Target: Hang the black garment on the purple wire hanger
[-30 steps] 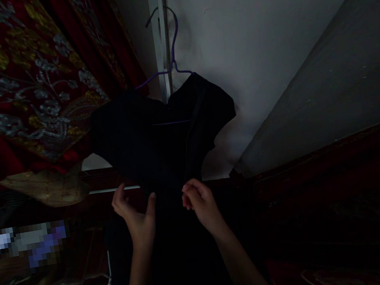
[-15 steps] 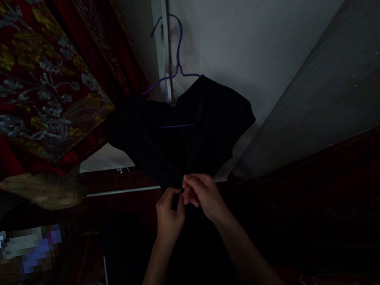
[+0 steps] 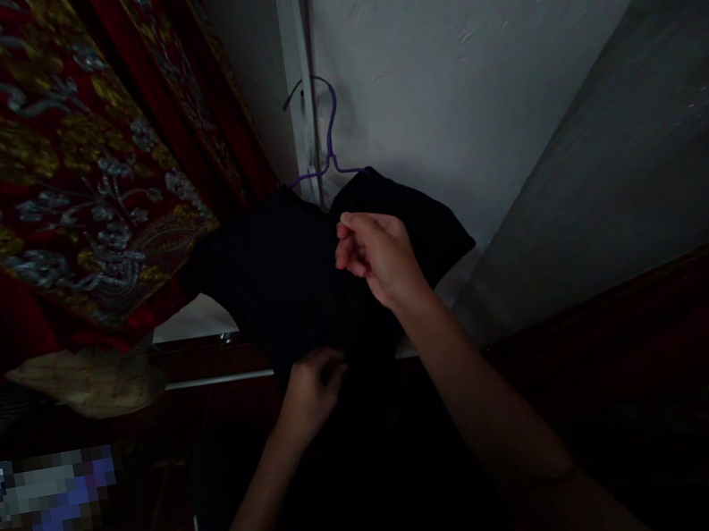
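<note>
A black short-sleeved garment hangs on a purple hanger against the wall. Its front edges meet along the middle nearly up to the neck. Just below the neckline my right hand is closed in a pinch at this front line; whatever small thing it grips is hidden. Lower down, my left hand has thumb and fingertips pinched on the garment's front. Darkness hides the detail of the cloth and the lower part of the garment.
Red cloth with gold and silver embroidery hangs at the left, over a pale checked fabric. A vertical strip runs up the pale wall. Sheer glittery fabric hangs on the right. Blurred items lie at lower left.
My right hand has moved up from beside the left hand to near the neckline. The garment's open V front has closed behind it. My left hand stays low on the cloth.
</note>
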`<state>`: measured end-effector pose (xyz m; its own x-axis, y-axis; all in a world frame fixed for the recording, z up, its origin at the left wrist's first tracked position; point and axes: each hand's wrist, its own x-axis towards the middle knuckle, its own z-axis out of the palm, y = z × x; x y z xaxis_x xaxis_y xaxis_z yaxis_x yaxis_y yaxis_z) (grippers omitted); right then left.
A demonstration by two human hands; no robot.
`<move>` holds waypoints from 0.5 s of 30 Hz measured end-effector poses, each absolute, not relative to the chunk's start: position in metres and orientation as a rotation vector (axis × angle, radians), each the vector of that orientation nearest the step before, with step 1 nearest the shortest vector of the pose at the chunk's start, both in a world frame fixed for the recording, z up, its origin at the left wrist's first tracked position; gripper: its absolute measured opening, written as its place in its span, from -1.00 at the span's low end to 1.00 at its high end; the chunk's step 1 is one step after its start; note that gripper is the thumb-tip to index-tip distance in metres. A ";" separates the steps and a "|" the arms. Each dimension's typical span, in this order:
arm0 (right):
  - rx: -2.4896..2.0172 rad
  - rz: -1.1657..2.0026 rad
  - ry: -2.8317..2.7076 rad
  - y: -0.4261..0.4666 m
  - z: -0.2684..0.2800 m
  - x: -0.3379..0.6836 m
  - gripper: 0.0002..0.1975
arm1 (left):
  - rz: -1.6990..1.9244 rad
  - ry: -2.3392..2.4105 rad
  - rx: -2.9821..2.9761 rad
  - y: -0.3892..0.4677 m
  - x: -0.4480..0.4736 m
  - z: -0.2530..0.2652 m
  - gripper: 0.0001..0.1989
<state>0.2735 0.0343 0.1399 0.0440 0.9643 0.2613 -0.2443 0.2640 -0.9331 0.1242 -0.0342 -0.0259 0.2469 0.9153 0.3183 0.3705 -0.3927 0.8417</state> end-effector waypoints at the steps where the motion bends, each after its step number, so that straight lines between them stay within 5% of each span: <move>1: -0.832 1.103 -1.161 0.030 0.139 0.274 -0.68 | 1.199 1.134 1.908 -0.028 0.124 -0.006 -0.79; 5: -0.807 1.016 -1.282 0.020 0.142 0.276 -0.67 | 1.657 1.012 2.061 0.000 0.130 0.085 -0.58; 8: -0.802 0.917 -1.358 0.016 0.147 0.278 -0.67 | 1.699 0.957 2.302 0.021 0.135 0.133 -0.76; 15: -0.864 0.707 -1.349 0.024 0.111 0.275 -0.67 | 1.654 1.022 2.523 0.029 0.134 0.139 -0.90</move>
